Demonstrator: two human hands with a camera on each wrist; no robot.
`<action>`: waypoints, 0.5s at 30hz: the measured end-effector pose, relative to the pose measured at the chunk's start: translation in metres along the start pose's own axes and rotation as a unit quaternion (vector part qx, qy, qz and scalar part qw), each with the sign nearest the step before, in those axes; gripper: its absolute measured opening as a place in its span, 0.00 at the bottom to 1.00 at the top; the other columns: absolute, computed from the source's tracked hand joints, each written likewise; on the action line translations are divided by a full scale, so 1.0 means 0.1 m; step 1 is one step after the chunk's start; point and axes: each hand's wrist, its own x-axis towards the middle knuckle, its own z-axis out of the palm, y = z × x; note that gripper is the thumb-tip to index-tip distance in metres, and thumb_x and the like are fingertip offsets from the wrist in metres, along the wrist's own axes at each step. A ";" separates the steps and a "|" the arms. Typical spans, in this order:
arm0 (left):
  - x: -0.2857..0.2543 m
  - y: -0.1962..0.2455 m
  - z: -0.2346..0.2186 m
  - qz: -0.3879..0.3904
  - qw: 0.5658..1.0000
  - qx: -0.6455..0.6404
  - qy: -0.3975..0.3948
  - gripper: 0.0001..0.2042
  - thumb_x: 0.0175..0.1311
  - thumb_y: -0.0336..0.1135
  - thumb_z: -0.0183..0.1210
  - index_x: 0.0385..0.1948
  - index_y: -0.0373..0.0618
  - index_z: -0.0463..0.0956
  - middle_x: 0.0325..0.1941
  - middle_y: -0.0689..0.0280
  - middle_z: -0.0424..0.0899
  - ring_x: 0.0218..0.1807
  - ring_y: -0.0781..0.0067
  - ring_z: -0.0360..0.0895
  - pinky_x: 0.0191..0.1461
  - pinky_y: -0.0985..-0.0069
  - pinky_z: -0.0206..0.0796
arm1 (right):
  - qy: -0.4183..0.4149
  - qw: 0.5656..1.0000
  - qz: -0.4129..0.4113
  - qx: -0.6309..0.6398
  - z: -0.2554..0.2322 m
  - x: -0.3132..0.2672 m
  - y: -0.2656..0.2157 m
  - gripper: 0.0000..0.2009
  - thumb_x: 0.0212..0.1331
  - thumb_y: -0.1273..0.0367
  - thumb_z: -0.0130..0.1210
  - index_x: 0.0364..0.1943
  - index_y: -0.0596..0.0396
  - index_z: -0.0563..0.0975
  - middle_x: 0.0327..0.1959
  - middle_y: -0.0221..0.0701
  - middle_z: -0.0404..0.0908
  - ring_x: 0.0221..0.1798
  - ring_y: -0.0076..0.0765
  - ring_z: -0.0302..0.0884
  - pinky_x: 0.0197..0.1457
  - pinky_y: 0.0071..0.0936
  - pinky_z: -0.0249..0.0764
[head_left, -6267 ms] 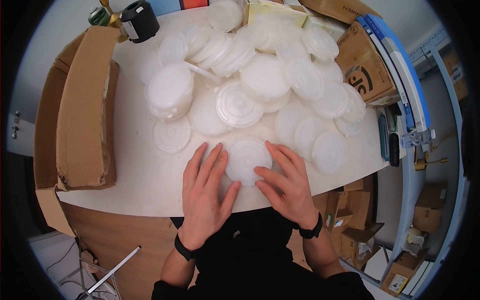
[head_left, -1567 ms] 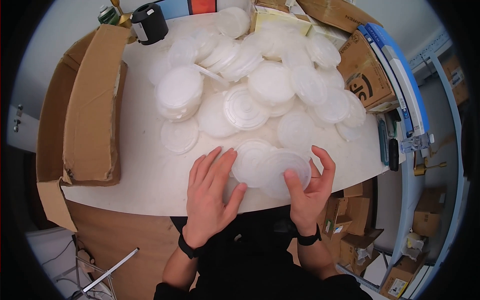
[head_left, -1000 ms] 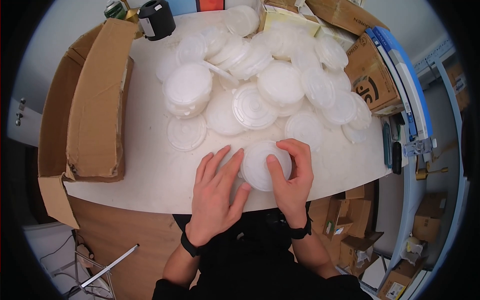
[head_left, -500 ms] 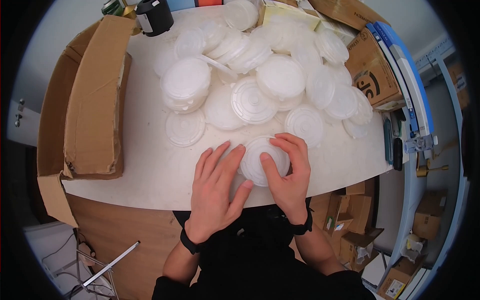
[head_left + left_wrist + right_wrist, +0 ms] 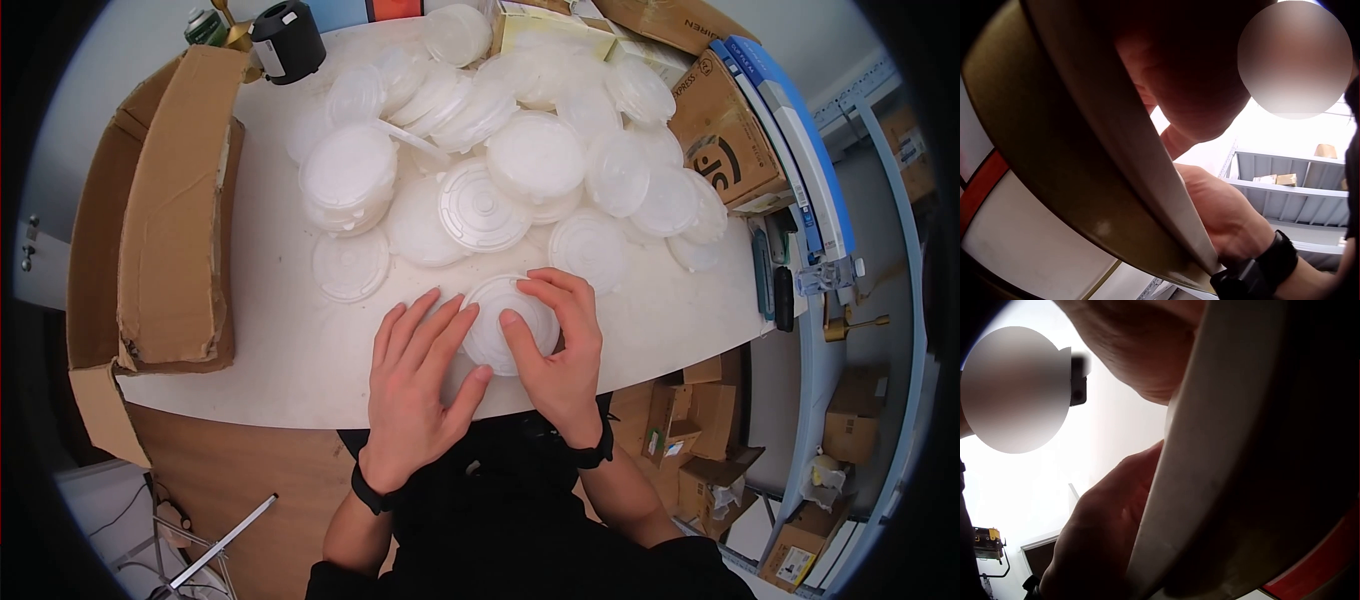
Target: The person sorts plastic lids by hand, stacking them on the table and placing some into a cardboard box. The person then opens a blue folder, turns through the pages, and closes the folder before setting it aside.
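Observation:
In the head view a small stack of round translucent plastic lids (image 5: pixel 492 345) lies near the table's front edge, between both hands. My right hand (image 5: pixel 562 350) grips the top lid, its thumb on the upper face and curled fingers at the far right rim. Fairly straight, the fingers of my left hand (image 5: pixel 415 370) rest along the stack's left side. Beyond the hands spreads a pile of similar lids (image 5: pixel 535 157), some stacked, some loose. A single lid (image 5: pixel 350 266) lies left of the pile. Both wrist views show mostly the table edge (image 5: pixel 1147 169) and parts of hands.
A long open cardboard box (image 5: pixel 172 220) stands on the table's left. A black cylinder (image 5: pixel 286 42) is at the back left. Another cardboard box (image 5: pixel 725 140) and blue-and-white boxes (image 5: pixel 795 140) line the right side. The white table (image 5: pixel 290 360) has a curved front edge.
My right hand brought a lid in from the right and laid it over the one by my left hand. Fewer lids lie at the pile's front right. The left hand stayed nearly still.

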 end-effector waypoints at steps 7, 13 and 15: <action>0.00 0.01 0.00 -0.005 1.000 -0.001 0.001 0.26 0.61 0.34 0.66 0.63 0.40 0.77 0.66 0.53 0.80 0.74 0.45 0.70 0.78 0.47 0.53 | -0.008 1.000 -0.008 -0.006 -0.01 0.00 0.00 0.16 0.60 0.77 0.66 0.52 0.61 0.81 0.59 0.41 0.77 0.61 0.42 0.76 0.64 0.34 0.74; 0.01 0.01 0.01 -0.006 1.000 -0.003 0.002 0.26 0.61 0.34 0.67 0.62 0.40 0.78 0.65 0.53 0.81 0.73 0.44 0.70 0.78 0.47 0.53 | 0.002 1.000 0.002 0.009 0.01 0.00 -0.02 0.15 0.58 0.76 0.67 0.50 0.63 0.82 0.57 0.42 0.77 0.60 0.49 0.74 0.63 0.38 0.73; 0.01 0.02 0.01 -0.006 1.000 -0.003 0.005 0.26 0.60 0.34 0.67 0.62 0.40 0.78 0.65 0.53 0.81 0.73 0.44 0.71 0.78 0.47 0.54 | 0.018 1.000 -0.005 0.019 0.02 -0.02 0.00 0.15 0.57 0.76 0.67 0.49 0.62 0.82 0.58 0.42 0.77 0.60 0.49 0.74 0.63 0.38 0.73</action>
